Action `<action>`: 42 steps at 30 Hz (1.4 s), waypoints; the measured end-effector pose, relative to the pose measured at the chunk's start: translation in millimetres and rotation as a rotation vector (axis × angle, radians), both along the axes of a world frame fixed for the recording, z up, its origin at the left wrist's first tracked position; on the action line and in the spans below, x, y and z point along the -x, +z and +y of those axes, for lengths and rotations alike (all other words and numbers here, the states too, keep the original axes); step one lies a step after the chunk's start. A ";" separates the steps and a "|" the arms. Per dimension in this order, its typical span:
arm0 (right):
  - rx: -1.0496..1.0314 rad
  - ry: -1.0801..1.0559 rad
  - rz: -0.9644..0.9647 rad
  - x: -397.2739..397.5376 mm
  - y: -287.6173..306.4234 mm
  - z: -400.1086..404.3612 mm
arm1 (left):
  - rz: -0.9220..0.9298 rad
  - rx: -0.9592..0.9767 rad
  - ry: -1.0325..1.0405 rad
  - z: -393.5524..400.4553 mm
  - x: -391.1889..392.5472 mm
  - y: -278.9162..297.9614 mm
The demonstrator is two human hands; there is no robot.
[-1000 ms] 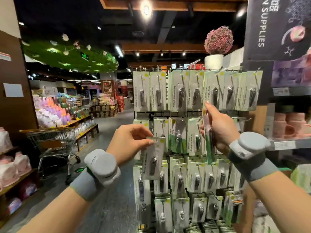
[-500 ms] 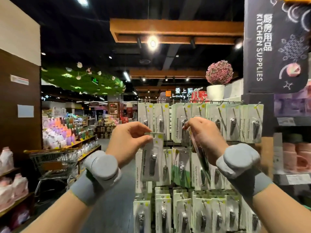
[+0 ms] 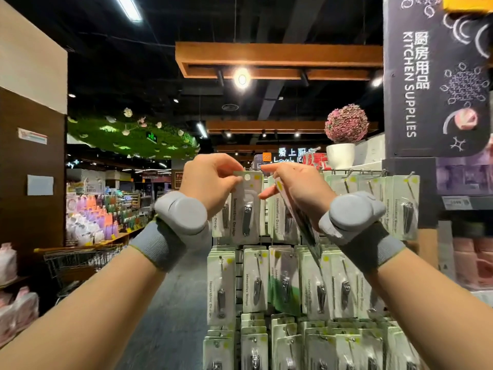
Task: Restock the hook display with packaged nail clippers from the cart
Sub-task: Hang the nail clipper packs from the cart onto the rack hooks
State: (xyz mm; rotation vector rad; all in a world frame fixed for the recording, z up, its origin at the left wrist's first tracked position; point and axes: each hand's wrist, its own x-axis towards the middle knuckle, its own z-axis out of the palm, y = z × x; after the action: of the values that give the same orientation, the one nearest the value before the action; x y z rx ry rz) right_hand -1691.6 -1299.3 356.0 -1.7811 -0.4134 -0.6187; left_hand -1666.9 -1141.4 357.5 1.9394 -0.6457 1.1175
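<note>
The left hand pinches the upper left corner of a carded nail clipper pack between thumb and fingertips, holding it upright with its hang hole showing just past the thumb. The hold at the corner seems chosen to leave that hole free for a peg. The right hand comes in from the right with forefinger and thumb reaching to the pack's top right edge, apparently to steady it and steer the hole. At the same time, its lower fingers grip a spare stack of clipper packs that slants down and to the right below the palm, probably kept there as the next ones to hang.

The held pack sits at the top row of the hook display, near its left end, in front of packs already hanging. Whether the hole is on a peg yet cannot be told. To the right, the top rail carries more full hooks, with further rows of clippers below.

Far left, down the aisle, stands a wire shopping cart. A potted pink ball plant sits above the display, beside a dark "Kitchen Supplies" sign.
</note>
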 end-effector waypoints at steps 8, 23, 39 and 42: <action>0.026 0.031 0.045 -10.6 5.9 -0.5 | -0.011 -0.099 0.186 -18.6 -15.0 11.7; 0.044 0.101 0.054 -18.3 21.0 3.1 | 0.028 0.019 0.179 -23.2 -15.7 23.6; 0.122 0.126 0.090 -20.2 18.9 2.4 | 0.057 -0.115 0.296 -20.2 -14.6 26.7; 0.176 0.088 0.068 -20.8 19.0 4.5 | 0.025 -0.246 0.424 -24.7 -14.5 25.1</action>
State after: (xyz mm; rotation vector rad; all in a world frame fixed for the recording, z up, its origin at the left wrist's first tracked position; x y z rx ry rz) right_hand -1670.8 -1294.8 374.9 -1.9338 -0.5096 -0.4695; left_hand -1652.4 -1166.1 382.5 2.3724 -0.3780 1.3134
